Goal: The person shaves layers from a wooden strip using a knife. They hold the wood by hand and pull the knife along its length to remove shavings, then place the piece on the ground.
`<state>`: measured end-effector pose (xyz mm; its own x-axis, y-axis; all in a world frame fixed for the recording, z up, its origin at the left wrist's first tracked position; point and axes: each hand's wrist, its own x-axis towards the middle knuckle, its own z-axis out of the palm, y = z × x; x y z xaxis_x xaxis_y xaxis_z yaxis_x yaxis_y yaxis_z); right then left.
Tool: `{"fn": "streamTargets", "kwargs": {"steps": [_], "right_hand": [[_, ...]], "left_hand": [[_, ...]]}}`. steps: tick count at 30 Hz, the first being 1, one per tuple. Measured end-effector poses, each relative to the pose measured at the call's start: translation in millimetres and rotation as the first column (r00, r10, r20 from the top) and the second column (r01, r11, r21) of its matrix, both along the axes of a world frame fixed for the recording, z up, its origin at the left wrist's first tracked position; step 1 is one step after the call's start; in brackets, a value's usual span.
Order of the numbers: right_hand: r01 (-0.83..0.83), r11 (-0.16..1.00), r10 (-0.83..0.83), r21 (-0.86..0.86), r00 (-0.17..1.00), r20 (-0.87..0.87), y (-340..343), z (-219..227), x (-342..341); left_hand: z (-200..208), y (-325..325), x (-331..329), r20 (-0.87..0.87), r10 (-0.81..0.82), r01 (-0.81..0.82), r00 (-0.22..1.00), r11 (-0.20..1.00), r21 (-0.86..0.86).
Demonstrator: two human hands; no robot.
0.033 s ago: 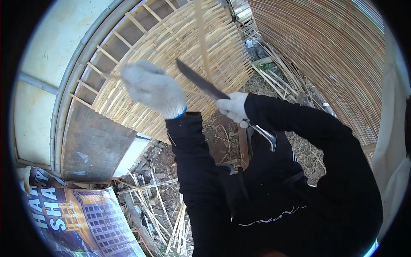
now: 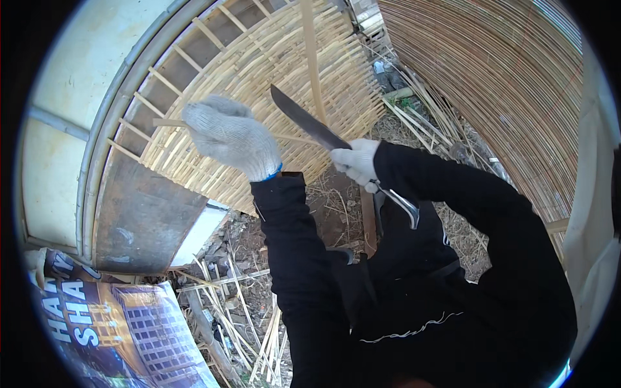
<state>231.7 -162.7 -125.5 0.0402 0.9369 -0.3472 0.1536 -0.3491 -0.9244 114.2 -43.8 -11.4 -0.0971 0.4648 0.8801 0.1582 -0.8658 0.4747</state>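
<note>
My left hand (image 2: pixel 229 136), in a white knitted glove with a blue cuff edge, is closed around a pale bamboo strip (image 2: pixel 169 123). The strip pokes out past the fingers on the left and shows again on the right, towards the knife. My right hand (image 2: pixel 357 161), also gloved, grips a machete (image 2: pixel 304 119); its dark blade slants up to the left, and the glove covers most of the handle. Behind the blade another pale strip (image 2: pixel 312 61) rises to the upper edge. Beyond both hands lies a woven bamboo panel (image 2: pixel 259 71), with bare slat ends along its left side.
A dark board (image 2: pixel 142 220) sits under the panel. Cut strips (image 2: pixel 239 323) litter the ground at lower left, beside a printed banner (image 2: pixel 149 323). More strips (image 2: pixel 427 123) lie near the slatted bamboo screen (image 2: pixel 491 84) at right. A curved shiny metal piece (image 2: pixel 406 208) is below my right hand.
My left hand was smeared by motion and now shows sharply, with the strip's end clearer. The machete and the rising strip sit very slightly farther right.
</note>
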Motion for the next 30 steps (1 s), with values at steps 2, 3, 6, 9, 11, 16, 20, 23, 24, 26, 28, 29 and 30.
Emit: {"fn": "streamTargets", "kwargs": {"steps": [2,3,6,9,11,16,20,23,24,26,28,29,30], "right_hand": [[0.08,0.996,-0.083,-0.035,0.994,-0.072,-2.7,1.2,-1.4],[0.073,0.997,-0.075,-0.032,0.994,-0.075,-2.7,-4.2,-3.9],[0.081,0.86,-0.284,0.504,0.896,0.342,-15.9,7.8,-21.0],[0.263,0.833,-0.413,0.486,0.881,0.231,-5.4,30.9,-22.5],[0.284,0.844,-0.442,0.455,0.849,0.289,2.3,31.1,-19.1],[0.4,0.681,-0.454,0.614,0.888,-0.075,-14.7,18.8,-14.3],[0.397,0.589,-0.446,0.704,0.886,-0.126,0.4,48.0,-21.2],[0.421,0.633,-0.382,0.65,0.9,-0.211,3.6,70.7,-23.5],[0.443,0.735,-0.312,0.514,0.893,-0.323,4.0,71.4,-19.2],[0.414,0.84,-0.248,0.35,0.868,-0.43,5.1,65.1,-17.6],[0.377,0.873,-0.219,0.311,0.87,-0.442,6.4,53.5,-33.5],[0.354,0.898,-0.21,0.261,0.866,-0.454,6.7,46.7,-41.2],[0.37,0.892,-0.222,0.259,0.859,-0.462,7.1,42.0,-53.8]], "left_hand": [[2.2,-9.5,3.1,0.145,-0.129,0.149,0.981,0.98,-0.132],[3.2,-10.0,7.9,0.142,-0.122,0.141,0.982,0.982,-0.129],[6.9,-17.2,18.1,0.035,-0.046,0.048,0.998,0.997,-0.064],[-10.9,-23.1,24.5,-0.055,-0.192,0.184,0.98,0.975,-0.124],[-17.4,-24.8,22.3,-0.046,-0.161,0.155,0.986,0.981,-0.12],[-24.5,-12.3,9.3,-0.047,-0.086,0.08,0.995,0.991,-0.107],[28.4,-18.8,-1.8,-0.088,-0.041,0.046,0.995,0.997,0.056],[68.2,-18.5,-32.4,-0.199,0.079,-0.073,0.977,0.997,0.035],[68.2,-14.2,-41.0,-0.198,0.096,-0.091,0.975,0.995,0.035],[61.6,-3.9,-55.5,-0.148,0.023,-0.023,0.989,1.0,0.003],[39.2,6.5,-69.1,-0.233,0.053,-0.049,0.971,0.999,0.021],[27.8,9.9,-73.6,-0.235,0.069,-0.065,0.97,0.998,0.026],[14.4,9.0,-74.6,-0.235,0.002,-0.032,0.972,0.992,-0.124]]}}
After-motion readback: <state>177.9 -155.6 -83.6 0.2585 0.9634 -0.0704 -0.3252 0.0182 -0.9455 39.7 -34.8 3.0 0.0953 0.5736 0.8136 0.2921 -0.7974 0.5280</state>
